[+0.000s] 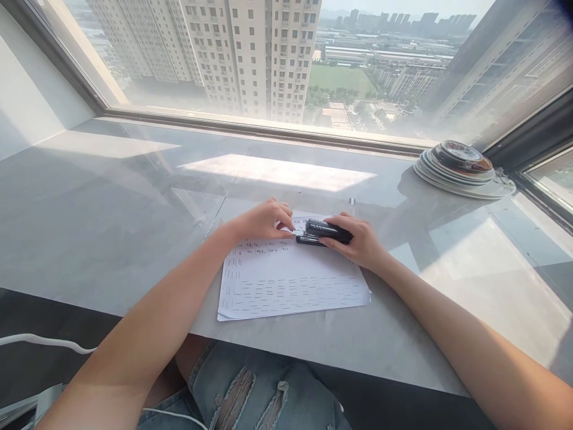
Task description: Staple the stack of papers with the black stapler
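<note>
My right hand (358,239) is wrapped round the rear of a black stapler (320,227), thumb low and fingers over the top. The stapler points left above a stack of white paper sheets (295,292) marked with handwriting and short dashes. Its front end is parted, with a small silvery piece (299,232) showing there. At that end the thumb and fingers of my left hand (273,220) are pinched together, touching the silvery piece. Whether this piece is loose or part of the stapler I cannot tell.
Stacked plates and dishes (463,170) stand at the right by the window. A small shiny piece (352,201) lies on the grey tabletop (111,239) beyond the paper. White cables (49,340) run below the table's front edge.
</note>
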`<state>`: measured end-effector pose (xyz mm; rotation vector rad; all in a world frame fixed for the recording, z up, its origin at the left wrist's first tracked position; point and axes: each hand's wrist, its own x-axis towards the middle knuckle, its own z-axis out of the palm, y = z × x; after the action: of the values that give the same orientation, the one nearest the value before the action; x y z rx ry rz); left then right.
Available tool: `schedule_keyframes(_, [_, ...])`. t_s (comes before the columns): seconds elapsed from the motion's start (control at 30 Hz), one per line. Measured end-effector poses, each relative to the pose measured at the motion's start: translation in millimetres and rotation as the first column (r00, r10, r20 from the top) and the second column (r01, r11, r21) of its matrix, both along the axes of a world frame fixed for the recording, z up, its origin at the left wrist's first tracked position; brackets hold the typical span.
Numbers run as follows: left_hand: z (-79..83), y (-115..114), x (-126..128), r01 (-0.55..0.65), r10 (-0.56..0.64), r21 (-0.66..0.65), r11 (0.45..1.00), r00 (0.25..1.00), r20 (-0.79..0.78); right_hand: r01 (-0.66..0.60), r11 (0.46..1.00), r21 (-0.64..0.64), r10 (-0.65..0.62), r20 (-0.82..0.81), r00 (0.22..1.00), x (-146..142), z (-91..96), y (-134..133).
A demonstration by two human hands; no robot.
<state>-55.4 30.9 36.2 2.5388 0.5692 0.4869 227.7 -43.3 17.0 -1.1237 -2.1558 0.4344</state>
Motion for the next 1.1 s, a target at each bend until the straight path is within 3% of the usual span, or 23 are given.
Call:
schedule_keyframes(0.6, [-15.8,-10,23,-0.056,0.055,0.01,0.998,0.995,0.089,-0.014,0.999,-0.031,0.013,-0.039,0.999,2,-1.6,1])
schedule_keyframes(1.1, [-22.2,-9,31,-0.017,0.027,-0.047,0.999,0.973,0.228,-0.015,0.997,-0.071,0.01,-0.069,0.998,3,-4.6,3])
